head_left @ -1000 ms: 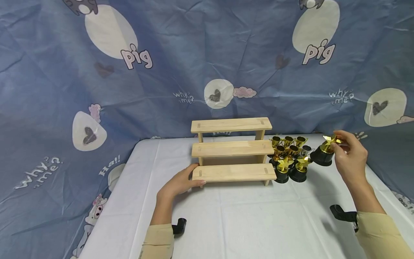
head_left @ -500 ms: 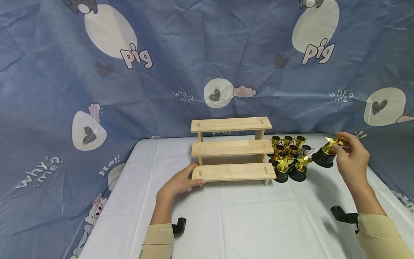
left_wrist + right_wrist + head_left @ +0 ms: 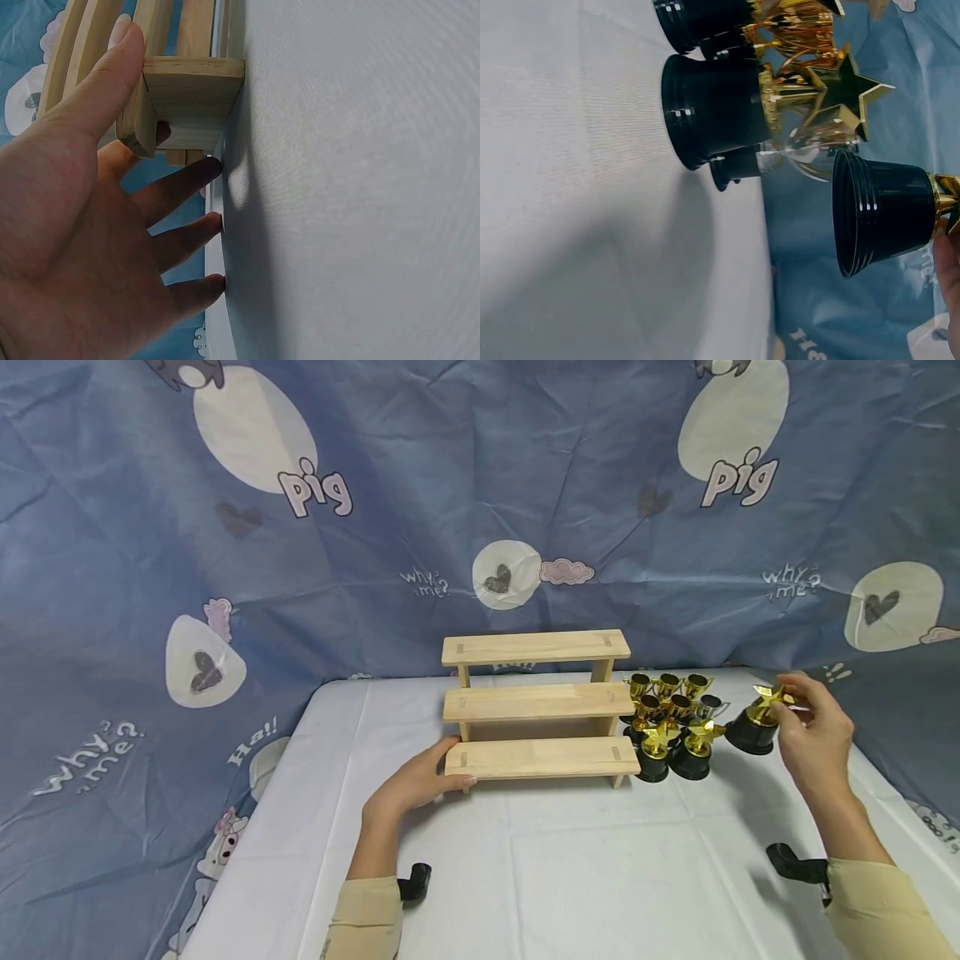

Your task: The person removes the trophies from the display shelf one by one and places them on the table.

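My left hand (image 3: 412, 785) holds the left end of the lowest step of a three-tier wooden display stand (image 3: 543, 758). In the left wrist view the thumb lies over the step (image 3: 136, 124) and the other fingers spread below, tips at the white cloth. My right hand (image 3: 816, 731) pinches a gold star trophy (image 3: 750, 732) by its top. Its black base (image 3: 885, 210) hangs above the table in the right wrist view, just right of the grouped trophies. In that view most of the hand is cut off.
Two star trophies (image 3: 690, 762) stand in front of several gold, bronze-toned and silver cup trophies (image 3: 678, 707), close to the stand's right end. White cloth covers the table (image 3: 570, 877). A blue printed curtain (image 3: 420, 485) hangs behind.
My right hand has lowered slightly with the star trophy, which stays off the table. The left hand keeps its place on the stand.
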Tool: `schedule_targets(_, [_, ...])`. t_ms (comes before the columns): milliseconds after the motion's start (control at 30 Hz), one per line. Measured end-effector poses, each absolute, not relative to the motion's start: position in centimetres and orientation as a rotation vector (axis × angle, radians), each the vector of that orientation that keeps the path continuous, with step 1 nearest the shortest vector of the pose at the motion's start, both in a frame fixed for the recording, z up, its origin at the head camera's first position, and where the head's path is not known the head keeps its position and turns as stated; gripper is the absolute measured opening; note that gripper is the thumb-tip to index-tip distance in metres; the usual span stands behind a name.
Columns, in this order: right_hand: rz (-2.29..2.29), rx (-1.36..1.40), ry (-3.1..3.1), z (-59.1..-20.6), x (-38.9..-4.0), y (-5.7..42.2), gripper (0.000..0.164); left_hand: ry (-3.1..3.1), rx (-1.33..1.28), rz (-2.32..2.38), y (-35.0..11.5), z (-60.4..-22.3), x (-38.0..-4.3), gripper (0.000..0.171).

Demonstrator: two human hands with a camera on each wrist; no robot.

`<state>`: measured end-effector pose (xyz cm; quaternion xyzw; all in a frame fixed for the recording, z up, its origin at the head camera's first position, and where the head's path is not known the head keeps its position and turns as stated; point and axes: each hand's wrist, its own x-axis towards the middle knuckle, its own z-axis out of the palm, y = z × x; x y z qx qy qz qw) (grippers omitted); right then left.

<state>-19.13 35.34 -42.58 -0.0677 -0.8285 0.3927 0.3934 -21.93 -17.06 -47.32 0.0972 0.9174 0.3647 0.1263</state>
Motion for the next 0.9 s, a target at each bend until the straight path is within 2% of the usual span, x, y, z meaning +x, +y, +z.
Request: schedule_targets(900, [1.068,-0.149,-2.271,-46.2,-19.8,35.8,0.033,2.668,0.267,1.036,-17.1,-47.6,-22.1,0.088])
